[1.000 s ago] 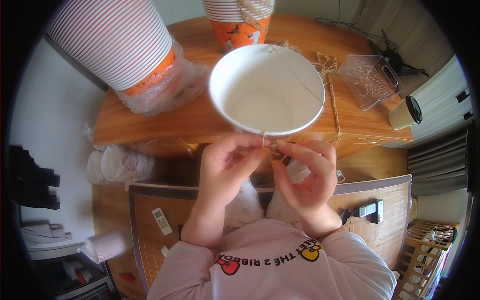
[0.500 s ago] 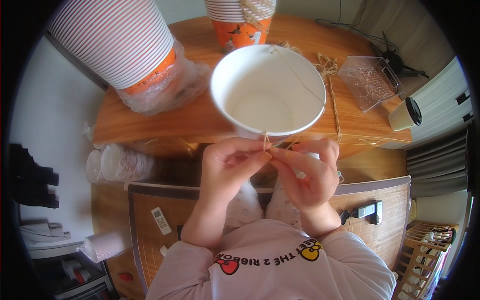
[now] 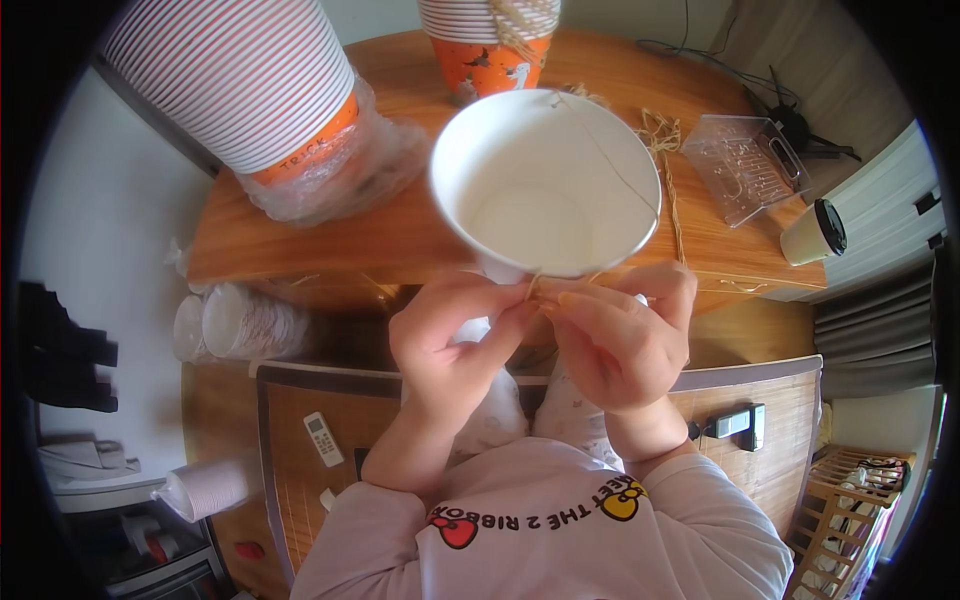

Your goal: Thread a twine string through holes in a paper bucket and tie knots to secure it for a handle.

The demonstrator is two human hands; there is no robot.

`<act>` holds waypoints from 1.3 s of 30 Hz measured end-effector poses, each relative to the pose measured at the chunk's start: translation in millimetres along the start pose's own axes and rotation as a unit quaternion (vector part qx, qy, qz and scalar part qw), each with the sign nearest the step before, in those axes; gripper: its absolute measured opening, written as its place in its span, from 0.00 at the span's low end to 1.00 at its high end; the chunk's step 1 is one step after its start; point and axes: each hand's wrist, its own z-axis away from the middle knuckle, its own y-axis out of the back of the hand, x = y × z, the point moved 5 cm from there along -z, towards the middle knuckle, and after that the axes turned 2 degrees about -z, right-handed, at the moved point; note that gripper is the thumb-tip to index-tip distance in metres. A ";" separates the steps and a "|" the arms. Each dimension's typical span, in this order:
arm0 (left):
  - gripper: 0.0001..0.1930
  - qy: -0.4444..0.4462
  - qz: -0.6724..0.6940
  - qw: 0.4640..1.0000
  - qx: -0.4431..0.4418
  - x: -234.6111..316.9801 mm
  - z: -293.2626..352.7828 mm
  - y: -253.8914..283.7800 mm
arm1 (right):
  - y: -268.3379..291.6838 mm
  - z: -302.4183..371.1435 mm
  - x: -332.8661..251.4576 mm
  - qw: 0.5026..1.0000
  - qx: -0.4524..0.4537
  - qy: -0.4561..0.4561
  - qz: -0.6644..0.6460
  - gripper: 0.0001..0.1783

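A large paper bucket (image 3: 540, 190) with a white inside stands at the table's near edge, its mouth tipped toward me. A thin tan twine (image 3: 625, 182) runs across its inside from the far rim to the right rim. At the near rim, the fingertips of my left hand (image 3: 450, 330) pinch the twine just below the edge. My right hand (image 3: 630, 335) meets them there, thumb and fingers closed on the twine too. The fingertips nearly touch, and the twine between them is mostly covered.
A tall stack of orange-and-white buckets (image 3: 240, 90) in crumpled plastic leans at the left of the wooden table (image 3: 330, 245). Behind stands another bucket stack (image 3: 490, 55). To the right are loose twine (image 3: 662, 135), a clear plastic box (image 3: 745, 165) and a lidded cup (image 3: 813, 233).
My hands have spread slightly apart at the wrists, the left shifting left and the right moving right. The fingertips stay together at the rim. The bucket sits slightly farther right in view.
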 end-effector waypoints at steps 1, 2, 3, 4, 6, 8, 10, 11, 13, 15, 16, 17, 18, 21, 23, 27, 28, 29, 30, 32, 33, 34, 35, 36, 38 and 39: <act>0.12 -0.038 -0.034 0.999 0.017 4.5 -0.6 1.5 | -0.2 -1.6 -0.3 1.000 -0.001 0.004 0.006 0.20; 0.12 -0.076 -0.069 0.994 0.034 9.2 -0.8 2.8 | -0.2 -3.1 -0.3 1.000 -0.002 0.006 0.005 0.20; 0.12 -0.076 -0.069 0.994 0.036 10.7 -1.7 3.1 | -0.2 -4.3 -1.1 1.000 -0.001 0.014 -0.002 0.19; 0.13 -0.104 -0.102 0.988 0.045 15.5 -1.9 3.1 | 0.2 -5.5 -2.0 1.000 -0.001 0.023 -0.009 0.18; 0.14 -0.132 -0.135 0.981 0.055 19.2 -3.2 3.4 | 0.3 -7.8 -3.2 1.000 -0.005 0.027 -0.011 0.18; 0.14 -0.197 -0.174 0.963 0.057 25.8 -4.2 1.9 | 0.9 -9.5 -3.8 0.999 -0.007 0.030 -0.014 0.18; 0.13 -0.204 -0.180 0.960 0.062 28.3 -4.6 1.4 | 1.1 -10.7 -3.8 0.999 -0.012 0.035 -0.019 0.18; 0.13 -0.210 -0.186 0.958 0.066 29.5 -4.7 1.2 | 1.1 -11.7 -3.4 0.999 -0.013 0.037 -0.019 0.18; 0.13 -0.220 -0.190 0.954 0.069 31.2 -5.3 0.1 | 1.0 -12.7 -2.8 0.998 -0.022 0.050 -0.023 0.18; 0.13 -0.229 -0.194 0.951 0.071 31.7 -5.2 -2.1 | 1.3 -13.2 -1.1 0.998 -0.015 0.053 -0.032 0.18; 0.12 -0.229 -0.190 0.952 0.071 30.8 -5.1 -2.8 | 1.7 -13.6 -0.9 0.998 -0.008 0.056 -0.040 0.19; 0.12 -0.230 -0.186 0.953 0.071 30.1 -5.2 -3.2 | 1.0 -14.2 -1.1 0.997 -0.009 0.058 -0.041 0.19; 0.12 -0.229 -0.185 0.953 0.074 30.0 -5.7 -3.3 | 0.6 -15.1 -0.9 0.997 -0.004 0.051 -0.052 0.20; 0.11 -0.212 -0.155 0.962 0.071 26.4 -7.6 -0.2 | 1.2 -17.4 -5.4 0.998 -0.014 0.007 -0.054 0.22; 0.10 -0.173 -0.102 0.977 0.070 20.9 -7.9 1.3 | 4.3 -15.4 -4.5 0.998 -0.022 -0.045 -0.048 0.23; 0.09 -0.103 -0.070 0.990 0.070 18.2 -7.2 3.2 | 3.2 -6.0 -2.3 0.997 -0.006 -0.054 -0.053 0.21; 0.09 -0.102 -0.067 0.990 0.072 18.4 -6.8 3.7 | 1.0 -5.9 -2.7 0.997 -0.008 -0.053 -0.051 0.21; 0.09 -0.094 -0.064 0.991 0.069 17.9 -6.7 3.6 | -0.5 -6.3 -3.5 0.998 0.002 -0.040 -0.055 0.21; 0.09 -0.086 -0.060 0.992 0.067 17.2 -6.6 3.2 | -0.3 -6.7 -4.6 0.998 0.014 -0.028 -0.060 0.21; 0.09 -0.090 -0.064 0.992 0.068 17.2 -6.1 3.5 | -0.3 -11.2 -7.8 0.998 -0.007 -0.019 -0.053 0.21; 0.10 -0.094 -0.068 0.991 0.066 17.6 -5.8 3.5 | -1.4 -12.8 -9.5 0.999 -0.025 -0.011 -0.045 0.21; 0.10 -0.095 -0.067 0.991 0.067 17.8 -5.4 2.9 | -2.1 -12.2 -7.5 0.999 -0.025 -0.010 -0.044 0.21; 0.10 -0.096 -0.071 0.990 0.067 17.9 -4.4 2.2 | -4.1 -10.7 -5.7 0.999 -0.026 0.006 -0.042 0.22; 0.10 -0.097 -0.076 0.990 0.067 17.8 -3.7 2.0 | -5.3 -10.2 -5.7 0.999 -0.026 0.022 -0.039 0.22; 0.11 -0.114 -0.081 0.988 0.058 17.6 -2.1 3.4 | -5.4 -11.8 -7.9 0.999 -0.028 0.011 -0.039 0.23; 0.12 -0.130 -0.086 0.987 0.048 18.7 -1.4 3.5 | -5.9 -12.4 -8.0 0.999 -0.030 -0.001 -0.038 0.23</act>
